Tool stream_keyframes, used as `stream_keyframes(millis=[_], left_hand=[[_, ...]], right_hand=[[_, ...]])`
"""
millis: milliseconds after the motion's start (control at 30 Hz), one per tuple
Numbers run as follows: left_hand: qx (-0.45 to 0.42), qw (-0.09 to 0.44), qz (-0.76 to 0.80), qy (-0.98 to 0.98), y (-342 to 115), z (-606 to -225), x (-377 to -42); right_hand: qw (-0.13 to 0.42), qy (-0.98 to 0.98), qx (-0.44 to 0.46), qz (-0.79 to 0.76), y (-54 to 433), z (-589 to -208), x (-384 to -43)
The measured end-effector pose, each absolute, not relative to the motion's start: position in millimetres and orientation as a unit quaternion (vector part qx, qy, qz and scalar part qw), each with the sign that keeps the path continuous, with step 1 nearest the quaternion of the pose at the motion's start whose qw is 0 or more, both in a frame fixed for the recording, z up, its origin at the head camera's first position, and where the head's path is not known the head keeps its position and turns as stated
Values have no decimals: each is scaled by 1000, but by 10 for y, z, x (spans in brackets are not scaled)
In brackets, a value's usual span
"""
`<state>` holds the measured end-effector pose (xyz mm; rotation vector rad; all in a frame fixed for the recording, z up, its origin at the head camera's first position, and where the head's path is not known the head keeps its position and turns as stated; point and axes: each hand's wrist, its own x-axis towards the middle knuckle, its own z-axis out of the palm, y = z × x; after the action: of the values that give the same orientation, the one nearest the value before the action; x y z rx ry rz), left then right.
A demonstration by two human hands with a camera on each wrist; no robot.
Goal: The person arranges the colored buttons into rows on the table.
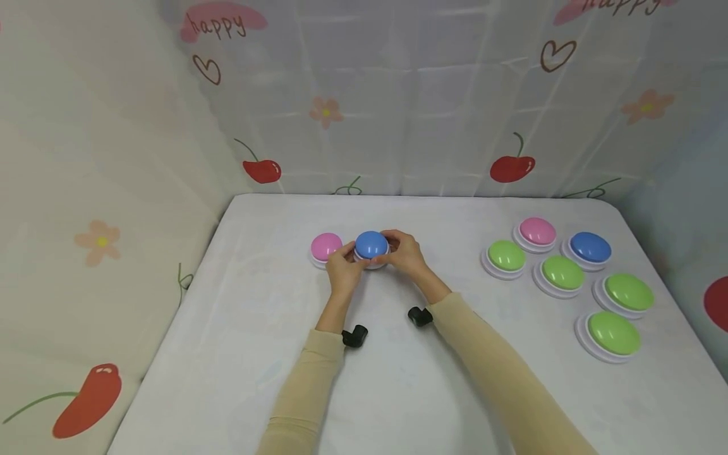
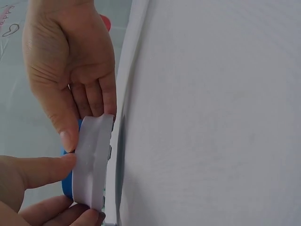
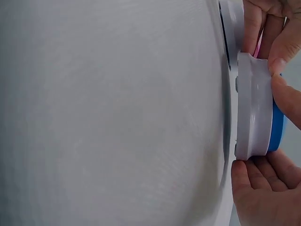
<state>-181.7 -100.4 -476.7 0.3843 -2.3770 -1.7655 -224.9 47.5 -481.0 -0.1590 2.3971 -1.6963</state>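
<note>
Both hands hold a blue-domed push button (image 1: 371, 245) with a round white base (image 2: 90, 162), one from either side. My left hand (image 1: 344, 270) grips its left side, thumb along the near edge. On the opposite side my right hand (image 1: 405, 251) grips the base with thumb and fingers, and the two thumbs meet at the front. Small dark feet show under the base, close over the tabletop in both wrist views. Just left of my left hand sits a pink push button (image 1: 326, 246) on its white base, partly hidden by that hand.
On the right of the white table (image 1: 239, 366) stand several more push buttons: a pink one (image 1: 537, 231), a blue one (image 1: 590, 247) and several green ones (image 1: 562, 272). A patterned curtain (image 1: 398, 95) hangs behind the table's far edge.
</note>
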Motion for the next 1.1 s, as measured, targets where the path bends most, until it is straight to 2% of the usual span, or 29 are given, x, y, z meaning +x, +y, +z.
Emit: stream_keyframes(millis=[467, 1100], left_hand=[[128, 94, -555, -816, -974, -4859, -1817], [122, 86, -547, -824, -979, -4832, -1818]], right_hand=[[104, 811, -61, -572, 460, -4885, -2271], [94, 816, -76, -566, 451, -4910, -2254]])
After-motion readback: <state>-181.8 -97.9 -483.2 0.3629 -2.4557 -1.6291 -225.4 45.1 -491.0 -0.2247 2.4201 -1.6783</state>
